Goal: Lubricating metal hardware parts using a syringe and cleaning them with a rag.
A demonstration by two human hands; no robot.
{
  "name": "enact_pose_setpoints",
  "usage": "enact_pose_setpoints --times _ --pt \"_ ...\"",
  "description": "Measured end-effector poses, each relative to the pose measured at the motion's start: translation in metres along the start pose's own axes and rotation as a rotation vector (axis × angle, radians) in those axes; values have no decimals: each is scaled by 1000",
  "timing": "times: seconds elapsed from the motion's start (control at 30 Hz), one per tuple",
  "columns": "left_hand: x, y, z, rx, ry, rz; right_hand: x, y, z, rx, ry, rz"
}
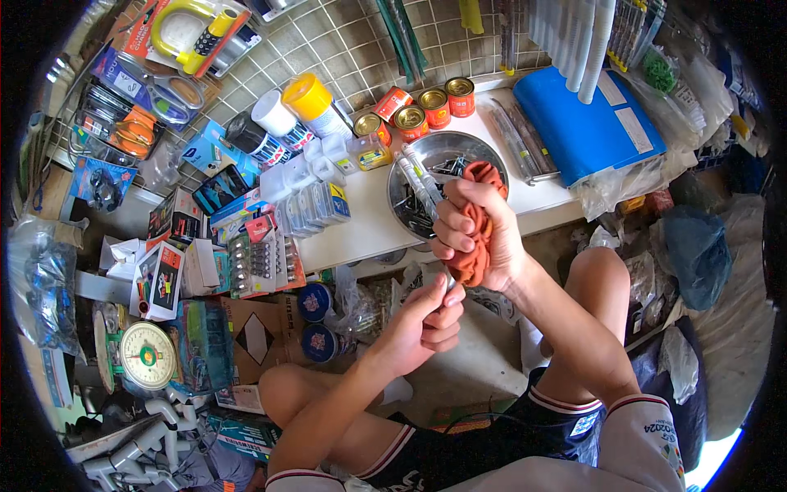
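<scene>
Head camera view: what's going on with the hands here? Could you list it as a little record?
Setting: cluttered hardware stall, person seated
Right hand: grips an orange cloth wrapped around slim white tubes
Left hand: pinches the tubes' lower end, below the cloth
Behind the hands: round metal bowl on a white shelf
Nearby: small red tins, blue folder
Lower left: weighing scale

Hands wiping metal tools with an orange cloth

Right hand [479,238] grips orange cloth [478,246] around the tools [420,182]; left hand [422,320] pinches their lower end, over a steel bowl [447,152].
</scene>
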State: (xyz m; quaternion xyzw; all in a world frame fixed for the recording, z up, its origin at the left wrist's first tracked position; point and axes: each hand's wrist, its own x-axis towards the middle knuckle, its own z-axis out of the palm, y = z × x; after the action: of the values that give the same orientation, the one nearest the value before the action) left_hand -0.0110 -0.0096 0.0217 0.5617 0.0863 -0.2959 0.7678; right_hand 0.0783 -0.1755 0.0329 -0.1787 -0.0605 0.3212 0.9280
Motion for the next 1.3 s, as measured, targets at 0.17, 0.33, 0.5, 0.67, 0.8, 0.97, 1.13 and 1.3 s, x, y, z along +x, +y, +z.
enact_pose_setpoints --times 0.17,0.33,0.5,0.67,0.8,0.97,1.13,1.3 --pt "15 -17 -6 658 236 442 18 27 -15 2 695 -189" --pt "13 -20 -7 228 140 120 17 24 -9 -49 665 -160" --pt "1 9 -8 -198 -202 2 2 3 3 -115 148 -109" --pt "4 4 -7 325 55 234 8 13 1 -230 370 -169" --pt "8 -9 3 1257 527 756 11 19 -6 -109 723 -252" --pt "8 -3 -3 720 299 417 10 12 -2 -135 618 -206" --pt "0 8 -8 56 -81 59 4 4 9 -133 394 -182" --pt "3 5 -7 236 45 162 6 7 5 -192 414 -214"
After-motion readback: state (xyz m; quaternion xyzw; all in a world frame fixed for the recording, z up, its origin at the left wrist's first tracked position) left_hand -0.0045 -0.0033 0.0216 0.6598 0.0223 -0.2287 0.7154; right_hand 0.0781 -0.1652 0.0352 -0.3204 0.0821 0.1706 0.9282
